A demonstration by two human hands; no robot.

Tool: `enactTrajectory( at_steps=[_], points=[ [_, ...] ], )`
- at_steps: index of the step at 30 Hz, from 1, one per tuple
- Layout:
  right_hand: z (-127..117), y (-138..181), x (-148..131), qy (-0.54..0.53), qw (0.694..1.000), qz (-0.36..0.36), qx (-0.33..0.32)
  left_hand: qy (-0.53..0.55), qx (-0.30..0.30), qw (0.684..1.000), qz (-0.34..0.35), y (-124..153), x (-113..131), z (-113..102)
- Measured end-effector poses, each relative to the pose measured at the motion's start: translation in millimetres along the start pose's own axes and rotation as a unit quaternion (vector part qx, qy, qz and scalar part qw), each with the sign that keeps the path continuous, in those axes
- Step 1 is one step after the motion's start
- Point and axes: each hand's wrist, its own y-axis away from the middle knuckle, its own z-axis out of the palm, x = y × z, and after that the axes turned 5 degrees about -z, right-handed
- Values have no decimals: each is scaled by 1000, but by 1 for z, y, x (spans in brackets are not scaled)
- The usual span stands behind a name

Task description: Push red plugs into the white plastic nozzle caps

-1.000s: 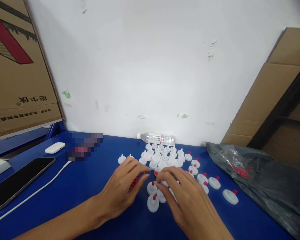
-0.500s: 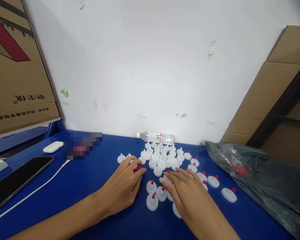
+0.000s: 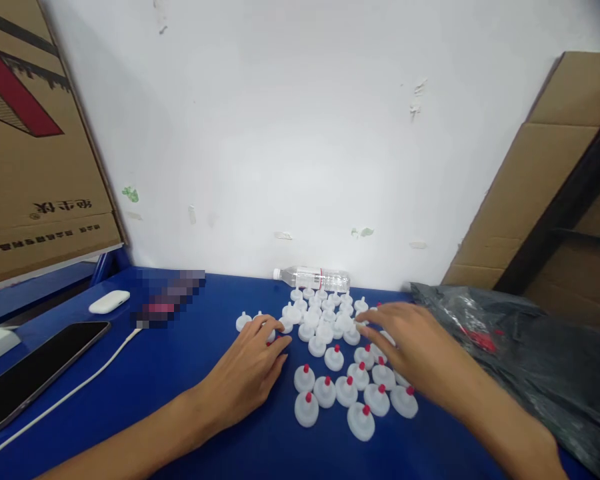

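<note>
Head view: right hand (image 3: 410, 337) has shifted far, uncovering red-tipped lids (image 3: 347, 393) on near desk (image 3: 250, 453); work apparently turns to plain lids (image 3: 324, 332). Right grip unclear; left hand (image 3: 250, 363) cups red caps (image 3: 280, 339).

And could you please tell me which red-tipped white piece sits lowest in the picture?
The front-most red-tipped piece, just right of bottom centre; all the others sit higher in view.
</note>
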Motion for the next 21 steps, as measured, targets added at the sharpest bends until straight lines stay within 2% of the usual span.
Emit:
enactTrajectory(
  at_steps=[3, 6, 12, 21],
  points=[
    [-1, -22, 24, 10, 999, -4, -36, -3, -16, 1000, -10, -1, 0, -1],
    [15, -34, 33, 2, 1000, 15, -8, -1, -25, 1000, -11, -1, -1, 0],
    [47, -32, 35, -19, 1000, 15, 4, -1, -20, 1000, -13, 0, -7, 8],
    [47, -31, 27, -21, 1000, 4, 15, 0, -29, 999, -13, -1, -6, 6]
  ],
)
